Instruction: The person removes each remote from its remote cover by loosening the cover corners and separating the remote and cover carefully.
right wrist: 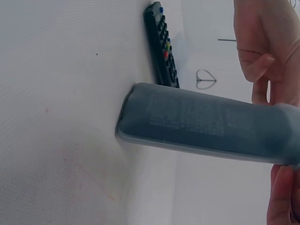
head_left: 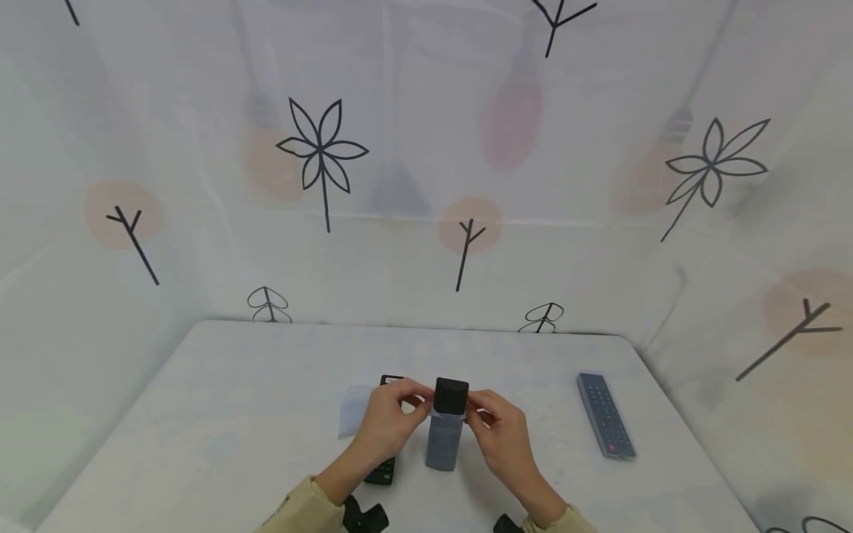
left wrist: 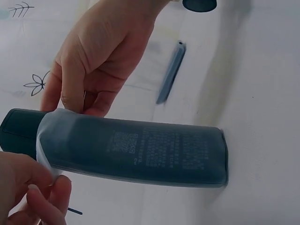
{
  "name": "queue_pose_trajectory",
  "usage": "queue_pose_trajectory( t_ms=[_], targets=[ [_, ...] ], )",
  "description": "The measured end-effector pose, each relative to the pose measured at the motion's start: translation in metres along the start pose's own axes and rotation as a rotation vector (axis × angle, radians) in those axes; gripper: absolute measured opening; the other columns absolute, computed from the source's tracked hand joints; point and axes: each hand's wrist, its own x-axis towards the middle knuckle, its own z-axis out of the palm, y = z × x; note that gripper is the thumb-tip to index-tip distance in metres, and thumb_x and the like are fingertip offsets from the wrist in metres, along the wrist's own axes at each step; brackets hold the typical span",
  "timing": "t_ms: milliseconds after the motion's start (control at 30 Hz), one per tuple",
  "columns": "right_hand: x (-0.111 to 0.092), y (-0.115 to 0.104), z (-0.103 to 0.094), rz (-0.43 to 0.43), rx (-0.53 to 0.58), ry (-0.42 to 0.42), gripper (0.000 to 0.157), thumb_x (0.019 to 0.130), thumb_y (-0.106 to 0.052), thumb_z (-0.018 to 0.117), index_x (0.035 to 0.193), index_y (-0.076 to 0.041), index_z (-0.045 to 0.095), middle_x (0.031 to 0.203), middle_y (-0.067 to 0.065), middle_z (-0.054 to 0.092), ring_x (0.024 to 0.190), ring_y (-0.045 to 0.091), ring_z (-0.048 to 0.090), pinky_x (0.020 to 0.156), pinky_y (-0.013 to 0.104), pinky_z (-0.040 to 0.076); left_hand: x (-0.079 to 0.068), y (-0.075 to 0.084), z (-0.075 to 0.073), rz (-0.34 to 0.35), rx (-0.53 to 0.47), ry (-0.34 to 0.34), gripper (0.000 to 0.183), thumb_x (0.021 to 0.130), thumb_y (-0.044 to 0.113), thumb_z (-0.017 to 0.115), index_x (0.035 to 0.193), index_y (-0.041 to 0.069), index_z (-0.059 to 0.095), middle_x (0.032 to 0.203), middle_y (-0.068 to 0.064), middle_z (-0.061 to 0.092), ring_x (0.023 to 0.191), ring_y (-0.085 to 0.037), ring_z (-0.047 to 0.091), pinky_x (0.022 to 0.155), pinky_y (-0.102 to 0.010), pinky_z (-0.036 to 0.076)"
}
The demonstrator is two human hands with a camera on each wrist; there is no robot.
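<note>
The bar (head_left: 451, 397) stands on the table (head_left: 220, 414), well in from the back edge, its long way up and down (it pokes out the top of a cloudy sleeve (head_left: 443, 446)). It is between the left hand (head_left: 392, 416) and the right hand (head_left: 502, 433), neither clearly nearer. Both bend inward, pinching the sleeve's rim.

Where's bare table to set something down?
Free: table left of the pale sheet; strip between right hand and right-side remote. Crowded: centre, where left hand and right hand pinch the sleeved dark item, black remote to its left.
</note>
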Motion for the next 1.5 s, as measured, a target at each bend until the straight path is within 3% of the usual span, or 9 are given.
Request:
queue_pose_trajectory(
  t_ms=[300,667,1200,1500],
  targets=[
    [-0.001,0.001,-0.001,0.032,-0.006,-0.03,0.033,0.084,0.015,0.069,0.106,-0.01,0.074,0.092,-0.008,0.07,0.081,0.012,0.068,0.07,0.027,0.057,-0.003,-0.002,0.0,0.051,0.032,-0.002,0.02,0.087,-0.003,0.072,0.097,0.015,0.075,0.091,0.008,0.07,0.082,-0.009,0.064,0.068,-0.039,0.055],
    [-0.003,0.003,-0.002,0.039,0.021,-0.048,0.033,0.084,0.015,0.069,0.104,-0.011,0.074,0.092,-0.008,0.071,0.081,0.013,0.068,0.072,0.028,0.057,-0.004,-0.004,-0.001,0.061,0.048,-0.033,0.02,0.088,-0.002,0.071,0.097,0.015,0.075,0.09,0.009,0.069,0.081,-0.008,0.063,0.065,-0.026,0.052],
    [-0.002,0.005,-0.001,0.041,0.019,-0.078,0.033,0.085,0.016,0.068,0.103,-0.011,0.075,0.092,-0.01,0.071,0.082,0.013,0.068,0.075,0.025,0.057,-0.007,-0.001,-0.005,0.027,0.055,-0.08,0.021,0.086,-0.003,0.071,0.095,0.016,0.072,0.089,0.009,0.067,0.079,-0.008,0.062,0.062,-0.026,0.051],
    [-0.006,0.01,-0.001,0.011,0.019,-0.113,0.035,0.083,0.02,0.067,0.104,-0.007,0.075,0.092,-0.003,0.071,0.08,0.012,0.066,0.073,0.026,0.057,-0.011,-0.008,-0.003,0.031,0.063,-0.092,0.019,0.086,-0.003,0.07,0.095,0.014,0.071,0.088,0.009,0.066,0.078,-0.007,0.061,0.063,-0.025,0.052]
  ],
)
